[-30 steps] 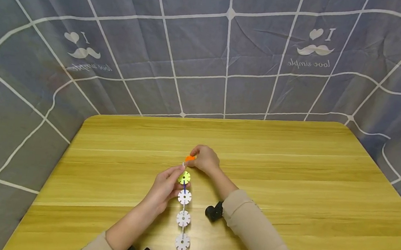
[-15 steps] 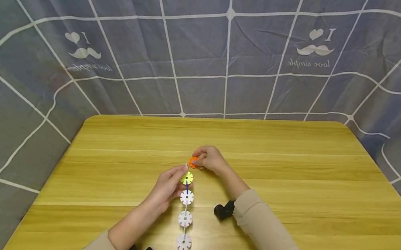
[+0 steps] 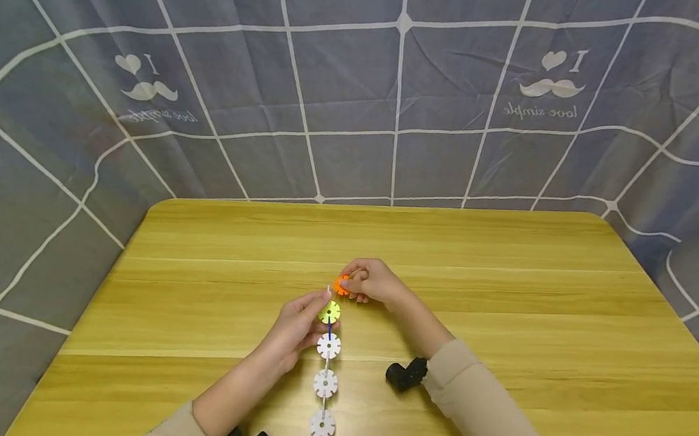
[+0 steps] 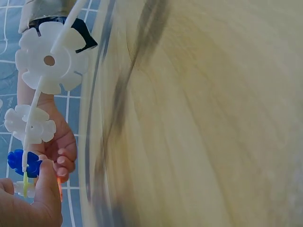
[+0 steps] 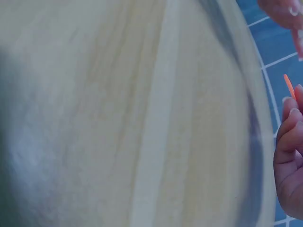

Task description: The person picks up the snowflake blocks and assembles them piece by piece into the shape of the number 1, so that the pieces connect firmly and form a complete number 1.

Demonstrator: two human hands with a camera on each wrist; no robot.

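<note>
A chain of notched snowflake discs runs lengthwise over the middle of the table. Toward me it has several white discs (image 3: 325,383), set alternately flat and edge-on, then a blue disc (image 4: 23,163) and a yellow disc (image 3: 330,312). My left hand (image 3: 298,325) pinches the far end, where a white disc (image 3: 328,289) stands edge-on beyond the yellow one. Just beyond and to the right, my right hand (image 3: 375,281) pinches an orange disc (image 3: 338,289) between thumb and fingers, close to that end. Only the orange disc's thin edge shows in the right wrist view.
Both hands work above a wood-grain table (image 3: 537,299). A grey curtain (image 3: 350,85) with white grid lines surrounds its back and sides. Black wrist devices (image 3: 407,374) sit at both sleeve cuffs, one on each side of the chain.
My right hand has drawn slightly right with the orange disc, which has turned to show more of its face. My left hand and the chain have shifted a little to the right.
</note>
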